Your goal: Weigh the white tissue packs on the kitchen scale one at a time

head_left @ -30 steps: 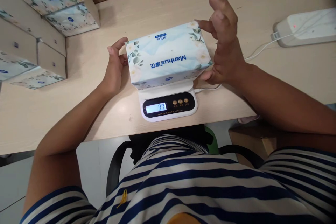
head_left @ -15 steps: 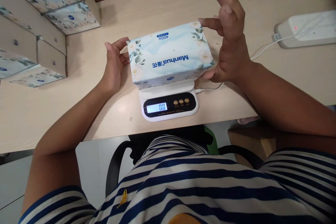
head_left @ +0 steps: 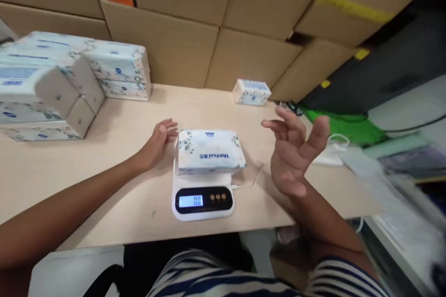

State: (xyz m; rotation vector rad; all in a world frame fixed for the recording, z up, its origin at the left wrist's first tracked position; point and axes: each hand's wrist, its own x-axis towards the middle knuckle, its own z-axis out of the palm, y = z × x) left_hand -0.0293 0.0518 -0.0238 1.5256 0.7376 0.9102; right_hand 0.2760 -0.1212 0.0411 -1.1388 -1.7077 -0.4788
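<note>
A pack of tissues (head_left: 212,151) with floral print and "Manhua" lettering lies on the platform of a white digital scale (head_left: 205,216). The lit display (head_left: 190,201) of the scale reads 0.0. Beside the pack's left end is my left hand (head_left: 156,144), its fingers loosely stretched towards the corner and holding nothing; whether a fingertip touches the pack I cannot tell. My right hand (head_left: 291,155) is raised to the right, well apart from the pack, palm up with spread fingers and nothing in it.
Several tissue packs (head_left: 52,83) are stacked at the left. A single pack (head_left: 251,93) stands at the back, before a wall of cardboard boxes (head_left: 174,41). A white cable (head_left: 256,178) runs from the scale's right side. A green item (head_left: 343,123) lies at the right.
My right hand has let go of the pack's right end and moved away to the right. My left hand has loosened from the left end. The view has tilted up.
</note>
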